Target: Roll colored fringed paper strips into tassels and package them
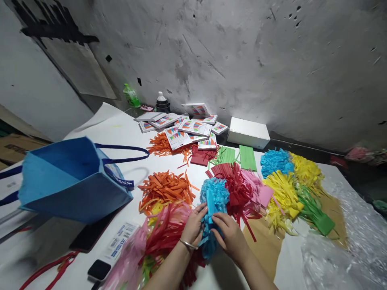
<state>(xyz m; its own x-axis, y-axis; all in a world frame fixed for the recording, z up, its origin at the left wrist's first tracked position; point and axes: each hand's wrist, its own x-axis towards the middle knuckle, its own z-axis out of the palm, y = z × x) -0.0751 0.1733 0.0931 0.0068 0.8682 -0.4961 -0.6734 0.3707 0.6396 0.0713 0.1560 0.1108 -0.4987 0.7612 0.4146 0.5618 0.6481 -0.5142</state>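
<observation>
A bright blue fringed paper tassel (214, 195) lies between my two hands, with a flat folded strip running along its middle. My left hand (193, 226), a bangle at its wrist, grips the tassel's left side with fingers closed. From the right, my right hand (229, 233) has its curled fingers closed on the same tassel. Left of it lie loose red tassels (166, 225) and an orange tassel pile (167, 188). Close on the right sit a dark red tassel (237, 187) and a pink one (256, 189). The tassel's lower end is partly hidden by my hands.
A blue bag (75, 181) with dark handles stands at left, near a phone (90, 231). Flat printed packs (195, 127) and a white box (248, 132) sit by the wall. Yellow tassels (284, 197), a green tassel (317, 211) and clear plastic (356, 225) lie at right.
</observation>
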